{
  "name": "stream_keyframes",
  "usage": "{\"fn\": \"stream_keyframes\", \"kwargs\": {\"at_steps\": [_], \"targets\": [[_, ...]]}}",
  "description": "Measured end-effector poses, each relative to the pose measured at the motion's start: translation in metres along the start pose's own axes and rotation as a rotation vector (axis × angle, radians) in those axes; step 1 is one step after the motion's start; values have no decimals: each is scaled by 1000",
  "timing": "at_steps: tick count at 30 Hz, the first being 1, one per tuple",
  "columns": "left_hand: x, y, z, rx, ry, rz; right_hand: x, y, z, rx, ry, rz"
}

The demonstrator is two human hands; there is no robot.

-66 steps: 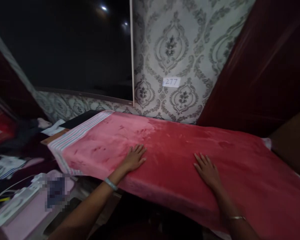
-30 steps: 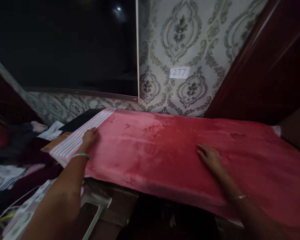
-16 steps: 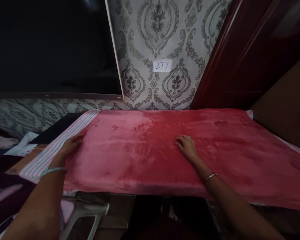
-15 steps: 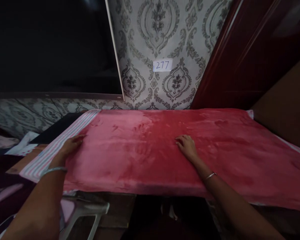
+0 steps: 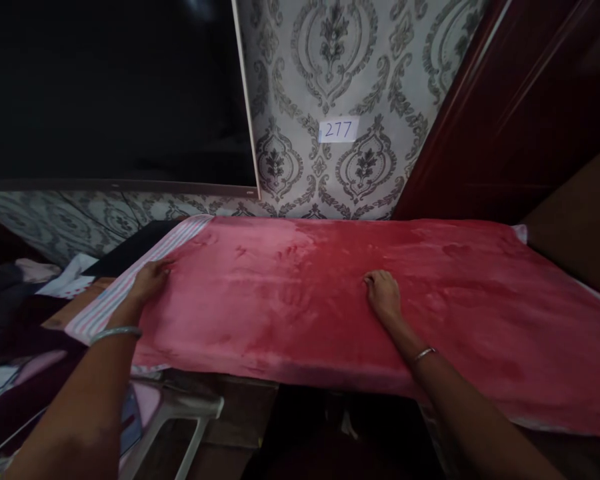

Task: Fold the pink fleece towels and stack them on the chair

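Observation:
A red plush cloth (image 5: pixel 290 300) with a striped white border (image 5: pixel 130 280) lies spread over a table. My left hand (image 5: pixel 149 279) rests palm down at the cloth's left end, where the red meets the striped border, fingers stretched flat. My right hand (image 5: pixel 383 293) presses on the middle of the cloth, its fingers bent down into the pile. Neither hand holds anything. A bangle sits on each wrist.
Patterned wallpaper with a paper label "277" (image 5: pixel 338 129) is behind the table, a dark screen (image 5: pixel 110 93) at upper left, a dark red door (image 5: pixel 510 113) at right. A white plastic stool (image 5: pixel 180 420) and piled clothes (image 5: pixel 20 320) lie at lower left.
My left hand slid from the cloth's middle to its striped left end over the last two seconds. My right hand's fingers have curled in slightly. The view shifted a little.

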State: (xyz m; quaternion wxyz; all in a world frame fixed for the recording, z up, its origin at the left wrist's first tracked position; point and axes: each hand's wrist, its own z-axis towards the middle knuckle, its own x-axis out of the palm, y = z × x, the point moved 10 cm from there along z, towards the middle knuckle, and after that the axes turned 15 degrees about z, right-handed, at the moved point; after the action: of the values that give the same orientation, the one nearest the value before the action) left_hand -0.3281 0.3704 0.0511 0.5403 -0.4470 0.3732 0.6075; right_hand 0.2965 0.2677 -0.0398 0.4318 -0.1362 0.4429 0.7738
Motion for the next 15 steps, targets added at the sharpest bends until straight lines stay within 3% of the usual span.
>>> {"fn": "stream_keyframes", "kwargs": {"at_steps": [3, 11, 15], "targets": [[-3, 0, -3, -22, 25, -30, -6, 2, -1, -23, -49, 50], [-19, 9, -14, -126, -73, -79, -21, 5, -3, -52, -184, 152], [-17, 15, -16, -131, -64, -102, -25, 2, -4, -43, -224, 202]]}}
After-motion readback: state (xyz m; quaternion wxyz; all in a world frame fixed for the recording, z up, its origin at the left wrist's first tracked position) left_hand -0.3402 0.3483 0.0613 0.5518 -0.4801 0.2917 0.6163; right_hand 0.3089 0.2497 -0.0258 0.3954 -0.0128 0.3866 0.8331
